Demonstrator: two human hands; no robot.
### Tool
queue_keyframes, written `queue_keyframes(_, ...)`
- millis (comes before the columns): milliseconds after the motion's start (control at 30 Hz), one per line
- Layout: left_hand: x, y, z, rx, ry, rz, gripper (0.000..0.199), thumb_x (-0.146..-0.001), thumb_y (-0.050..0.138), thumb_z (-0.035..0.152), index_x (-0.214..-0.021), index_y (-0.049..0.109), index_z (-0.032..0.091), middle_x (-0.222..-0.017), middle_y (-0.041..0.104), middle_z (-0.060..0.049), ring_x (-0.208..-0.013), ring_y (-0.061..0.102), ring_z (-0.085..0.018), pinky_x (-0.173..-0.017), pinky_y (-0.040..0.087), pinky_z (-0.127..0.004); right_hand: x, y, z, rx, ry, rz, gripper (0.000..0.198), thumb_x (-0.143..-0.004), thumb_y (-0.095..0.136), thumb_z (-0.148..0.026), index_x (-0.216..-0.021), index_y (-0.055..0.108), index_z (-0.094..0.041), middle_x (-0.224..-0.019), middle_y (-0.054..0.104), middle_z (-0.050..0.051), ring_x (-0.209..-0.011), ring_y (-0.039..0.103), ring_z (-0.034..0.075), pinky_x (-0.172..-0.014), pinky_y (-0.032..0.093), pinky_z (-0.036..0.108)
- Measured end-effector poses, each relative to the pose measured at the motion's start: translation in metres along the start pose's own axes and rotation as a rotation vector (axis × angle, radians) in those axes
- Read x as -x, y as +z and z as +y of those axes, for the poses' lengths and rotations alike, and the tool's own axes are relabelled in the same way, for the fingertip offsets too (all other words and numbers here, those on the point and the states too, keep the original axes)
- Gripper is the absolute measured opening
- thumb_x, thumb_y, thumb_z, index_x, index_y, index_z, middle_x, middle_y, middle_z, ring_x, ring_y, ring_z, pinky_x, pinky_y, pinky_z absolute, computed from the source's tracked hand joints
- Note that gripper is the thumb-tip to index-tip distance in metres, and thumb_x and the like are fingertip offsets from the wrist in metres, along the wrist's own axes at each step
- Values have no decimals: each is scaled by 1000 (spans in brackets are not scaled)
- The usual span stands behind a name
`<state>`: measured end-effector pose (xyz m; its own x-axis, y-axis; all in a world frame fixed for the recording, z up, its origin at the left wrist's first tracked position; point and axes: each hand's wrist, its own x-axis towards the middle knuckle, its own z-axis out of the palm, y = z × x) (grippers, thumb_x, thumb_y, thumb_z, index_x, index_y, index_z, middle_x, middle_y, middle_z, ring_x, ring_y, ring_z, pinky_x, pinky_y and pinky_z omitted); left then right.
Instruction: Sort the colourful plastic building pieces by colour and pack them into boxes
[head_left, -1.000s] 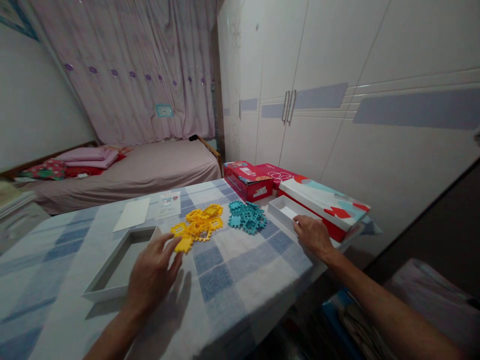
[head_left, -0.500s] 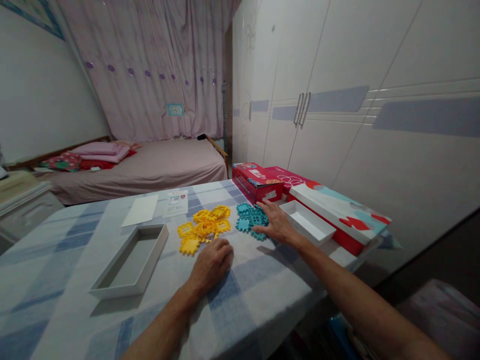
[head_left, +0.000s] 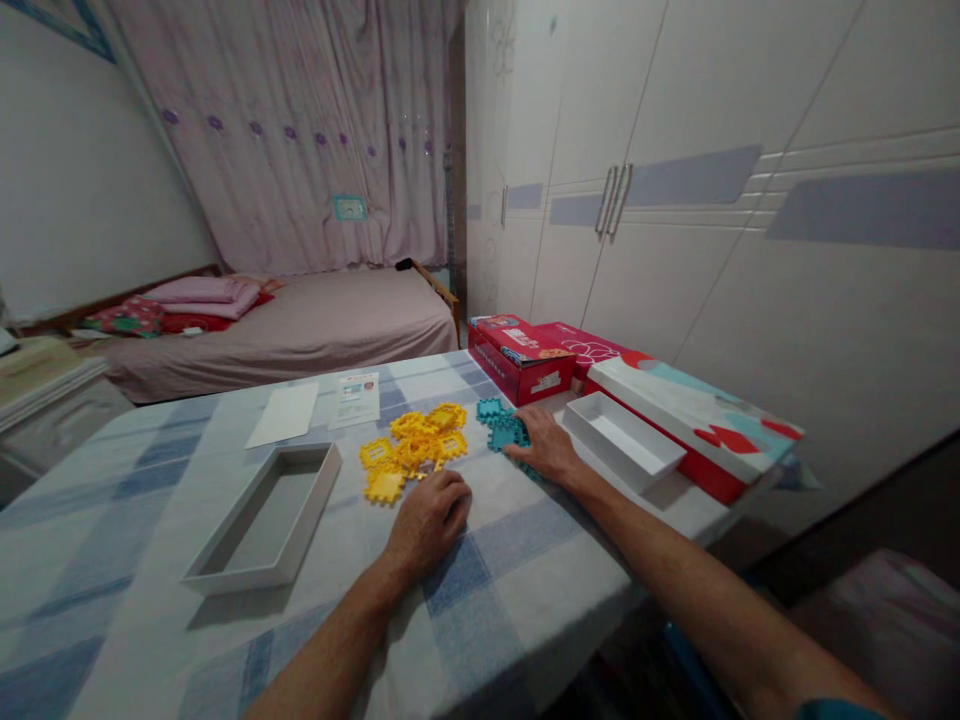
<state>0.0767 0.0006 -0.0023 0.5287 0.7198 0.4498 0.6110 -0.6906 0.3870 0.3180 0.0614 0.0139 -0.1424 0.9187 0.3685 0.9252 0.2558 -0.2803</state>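
My right hand [head_left: 547, 443] lies over the pile of teal interlocking tiles [head_left: 504, 432], fingers and thumb curled round some of them. The hand hides part of that pile. Loosely closed, my left hand [head_left: 427, 515] rests on the tablecloth just in front of the heap of yellow interlocking tiles [head_left: 412, 445]; I see nothing in it. The yellow tiles have notched edges, and some have square holes through the middle.
An open grey-white tray box [head_left: 315, 510] sits at the left, and a white tray [head_left: 645, 460] at the right. Behind that are a red box [head_left: 521, 365] and a long patterned box [head_left: 697, 420]. A white sheet [head_left: 283, 414] and a printed card [head_left: 355, 400] lie farther back.
My right hand has gone from spread fingers to curled ones around the teal tiles, and the pile has shifted slightly. My left hand stays in place on the cloth.
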Motion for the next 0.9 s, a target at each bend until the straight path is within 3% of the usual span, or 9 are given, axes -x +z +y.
queue_keyframes(133, 0, 0, -1, 1, 0, -5, 18, -89, 48, 18, -90, 66, 18, -99, 66, -9, -91, 61, -20, -83, 50, -33, 7, 4, 0, 33, 17, 182, 33, -77, 63, -34, -104, 57, -17, -103, 60, 9, -98, 53, 23, -84, 43, 33)
queue_keyframes(367, 0, 0, -5, 8, 13, -9, 20, -90, 47, 20, -93, 66, 17, -101, 65, -10, -93, 61, -21, -83, 50, -34, 10, -4, 2, 8, 113, 335, 18, -76, 58, -32, -89, 54, -20, -92, 58, 6, -87, 54, 21, -74, 43, 30)
queue_keyframes(567, 0, -1, -4, 18, 13, -10, 20, -89, 47, 20, -92, 67, 17, -100, 66, -10, -92, 61, -20, -83, 50, -34, 6, -38, 9, -117, 155, 481, 20, -74, 57, -35, -87, 51, -21, -89, 57, 5, -85, 54, 20, -77, 43, 30)
queue_keyframes(733, 0, -2, -4, 14, 12, -10, 20, -89, 47, 20, -93, 67, 18, -102, 65, -10, -93, 61, -21, -84, 50, -35, -3, -82, 48, -14, 231, 573, 23, -72, 59, -37, -87, 50, -21, -91, 57, 6, -84, 53, 21, -77, 43, 32)
queue_keyframes(900, 0, -1, -5, 17, 17, -2, 20, -88, 48, 20, -94, 67, 18, -102, 65, -10, -93, 62, -21, -84, 51, -34, 5, -94, 95, 135, 400, 480, 25, -71, 59, -39, -87, 53, -20, -91, 58, 8, -80, 53, 21, -72, 42, 32)
